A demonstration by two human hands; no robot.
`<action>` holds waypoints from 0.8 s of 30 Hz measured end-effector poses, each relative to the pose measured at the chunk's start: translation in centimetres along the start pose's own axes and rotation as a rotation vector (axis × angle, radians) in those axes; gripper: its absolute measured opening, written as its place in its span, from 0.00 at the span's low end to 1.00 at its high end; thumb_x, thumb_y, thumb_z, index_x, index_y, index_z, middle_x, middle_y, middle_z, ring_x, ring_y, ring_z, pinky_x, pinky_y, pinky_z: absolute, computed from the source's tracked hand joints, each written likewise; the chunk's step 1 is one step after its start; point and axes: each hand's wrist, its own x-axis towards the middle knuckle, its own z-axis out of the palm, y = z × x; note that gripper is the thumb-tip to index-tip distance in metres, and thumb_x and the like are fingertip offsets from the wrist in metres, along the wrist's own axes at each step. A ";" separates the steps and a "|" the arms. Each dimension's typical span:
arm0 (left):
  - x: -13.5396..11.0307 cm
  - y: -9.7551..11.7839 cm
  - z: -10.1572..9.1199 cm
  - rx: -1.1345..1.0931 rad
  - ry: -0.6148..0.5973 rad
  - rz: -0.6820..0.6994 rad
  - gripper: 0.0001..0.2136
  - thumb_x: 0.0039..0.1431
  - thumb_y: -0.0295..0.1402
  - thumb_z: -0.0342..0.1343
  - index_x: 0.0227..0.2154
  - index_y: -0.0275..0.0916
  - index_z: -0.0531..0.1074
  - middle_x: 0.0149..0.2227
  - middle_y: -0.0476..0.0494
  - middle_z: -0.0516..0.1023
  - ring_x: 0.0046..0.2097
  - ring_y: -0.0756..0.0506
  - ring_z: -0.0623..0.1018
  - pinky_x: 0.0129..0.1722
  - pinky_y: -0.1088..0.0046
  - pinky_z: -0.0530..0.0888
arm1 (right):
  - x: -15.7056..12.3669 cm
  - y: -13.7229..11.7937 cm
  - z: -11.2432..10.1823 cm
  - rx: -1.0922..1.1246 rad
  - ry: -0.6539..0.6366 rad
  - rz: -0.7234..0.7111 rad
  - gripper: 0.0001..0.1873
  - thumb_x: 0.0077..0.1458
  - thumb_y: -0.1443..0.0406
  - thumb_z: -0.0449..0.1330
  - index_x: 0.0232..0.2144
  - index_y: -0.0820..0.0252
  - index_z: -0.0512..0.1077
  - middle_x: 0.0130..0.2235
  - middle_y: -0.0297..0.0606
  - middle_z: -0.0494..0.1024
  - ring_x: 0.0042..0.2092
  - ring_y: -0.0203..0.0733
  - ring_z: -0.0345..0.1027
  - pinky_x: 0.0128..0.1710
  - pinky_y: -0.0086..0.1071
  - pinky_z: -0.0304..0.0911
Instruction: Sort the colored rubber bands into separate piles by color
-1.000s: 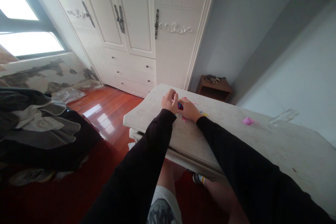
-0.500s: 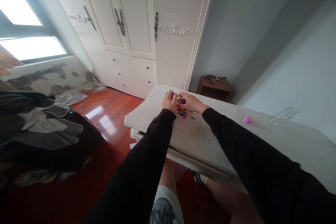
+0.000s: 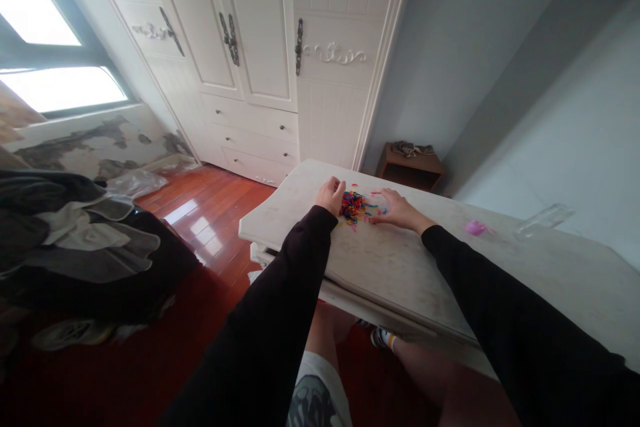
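A loose pile of small rubber bands (image 3: 354,205) in red, yellow, blue and pink lies on the pale tabletop (image 3: 390,260). My left hand (image 3: 331,196) rests at the pile's left edge with its fingers curled in; whatever they may hold is hidden. To the right of the pile, my right hand (image 3: 399,209) is open, thumb and fingers spread apart. A few stray bands lie between its fingers and the pile, close to the fingertips.
Farther right on the table are a crumpled pink item (image 3: 477,227) and a clear, glass-like container (image 3: 546,220) on its side. A white wardrobe (image 3: 260,80) stands behind. Dark clothing (image 3: 75,240) is heaped at left, and a small brown cabinet (image 3: 413,163) sits beyond the table.
My hands were close together around a clump of bands above the pile. Now the bands lie spread on the table, and my right hand has moved right and opened.
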 end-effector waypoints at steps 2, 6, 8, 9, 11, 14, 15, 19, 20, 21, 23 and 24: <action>-0.1 0.3 -0.1 -0.004 -0.010 -0.003 0.13 0.66 0.39 0.51 0.26 0.42 0.63 0.25 0.52 0.66 0.32 0.47 0.69 0.37 0.69 0.66 | -0.5 1.1 -0.9 0.004 0.047 -0.020 0.44 0.40 0.44 0.74 0.57 0.53 0.73 0.60 0.48 0.72 0.63 0.62 0.63 0.64 0.57 0.58; -0.3 0.7 -0.3 -0.012 -0.033 -0.011 0.12 0.66 0.38 0.51 0.27 0.41 0.62 0.26 0.51 0.67 0.32 0.48 0.68 0.37 0.69 0.64 | -1.9 3.2 -2.7 0.076 -0.036 0.030 0.37 0.41 0.46 0.74 0.51 0.57 0.78 0.52 0.48 0.76 0.49 0.55 0.73 0.51 0.48 0.70; -0.3 0.8 -0.3 -0.008 -0.038 -0.014 0.12 0.66 0.38 0.51 0.27 0.41 0.62 0.26 0.51 0.67 0.33 0.47 0.68 0.37 0.69 0.63 | -2.8 3.8 -2.9 0.121 -0.096 0.047 0.28 0.44 0.49 0.73 0.44 0.59 0.80 0.44 0.45 0.78 0.41 0.50 0.74 0.43 0.42 0.71; -0.3 0.8 -0.3 -0.005 -0.039 -0.014 0.12 0.66 0.38 0.51 0.27 0.41 0.62 0.26 0.51 0.67 0.33 0.47 0.68 0.37 0.69 0.63 | -3.1 3.9 -2.9 0.133 -0.104 0.050 0.21 0.48 0.52 0.71 0.40 0.59 0.81 0.41 0.43 0.79 0.38 0.48 0.73 0.41 0.40 0.70; -0.2 0.7 -0.2 0.001 -0.040 -0.016 0.12 0.65 0.38 0.51 0.26 0.41 0.62 0.26 0.50 0.66 0.33 0.47 0.68 0.37 0.69 0.63 | -3.4 3.8 -2.5 0.129 -0.081 0.033 0.10 0.53 0.58 0.66 0.33 0.58 0.80 0.35 0.40 0.79 0.36 0.45 0.73 0.39 0.38 0.68; -0.2 0.7 -0.2 0.008 -0.032 -0.014 0.12 0.65 0.37 0.51 0.26 0.41 0.62 0.26 0.50 0.66 0.33 0.47 0.68 0.37 0.69 0.63 | -2.9 3.0 -1.6 0.087 -0.014 -0.036 0.05 0.53 0.65 0.63 0.29 0.58 0.79 0.33 0.40 0.79 0.35 0.44 0.72 0.38 0.36 0.66; -0.2 0.7 -0.2 0.010 -0.029 -0.013 0.12 0.65 0.37 0.51 0.26 0.41 0.62 0.26 0.50 0.66 0.33 0.47 0.68 0.37 0.69 0.63 | -2.6 2.6 -1.2 0.082 0.010 -0.054 0.04 0.53 0.66 0.63 0.28 0.58 0.78 0.33 0.40 0.78 0.35 0.44 0.72 0.38 0.36 0.66; -0.3 0.6 -0.2 0.018 -0.034 -0.009 0.11 0.65 0.36 0.50 0.27 0.41 0.63 0.26 0.51 0.67 0.33 0.47 0.68 0.37 0.69 0.64 | -1.0 0.5 0.5 0.139 0.081 -0.013 0.03 0.52 0.67 0.62 0.28 0.59 0.76 0.33 0.41 0.78 0.34 0.43 0.71 0.37 0.35 0.65; -0.3 0.6 -0.2 0.017 -0.034 -0.006 0.11 0.65 0.36 0.50 0.27 0.41 0.63 0.27 0.51 0.67 0.33 0.47 0.68 0.37 0.69 0.64 | -0.7 -0.2 1.0 0.168 0.088 0.001 0.03 0.52 0.67 0.62 0.28 0.59 0.76 0.33 0.40 0.78 0.33 0.43 0.71 0.36 0.34 0.65; -0.2 0.5 -0.2 0.015 -0.030 0.000 0.11 0.66 0.36 0.50 0.27 0.41 0.63 0.27 0.51 0.67 0.33 0.47 0.68 0.37 0.69 0.64 | -0.3 -0.8 1.3 0.198 0.087 0.002 0.03 0.52 0.67 0.62 0.27 0.59 0.75 0.32 0.39 0.78 0.33 0.42 0.71 0.36 0.34 0.64; -0.2 0.4 -0.1 0.014 -0.023 0.013 0.11 0.66 0.36 0.50 0.27 0.41 0.63 0.27 0.50 0.67 0.33 0.47 0.68 0.37 0.69 0.64 | 0.4 -2.0 1.8 0.261 0.058 -0.003 0.03 0.52 0.66 0.62 0.28 0.58 0.74 0.29 0.35 0.77 0.30 0.40 0.69 0.34 0.32 0.63; -0.2 0.4 -0.1 0.019 -0.020 0.020 0.11 0.65 0.36 0.50 0.27 0.41 0.63 0.27 0.50 0.68 0.33 0.47 0.68 0.38 0.69 0.65 | 0.8 -2.4 1.8 0.285 0.049 -0.009 0.03 0.51 0.64 0.63 0.29 0.58 0.75 0.28 0.34 0.77 0.29 0.39 0.68 0.33 0.32 0.62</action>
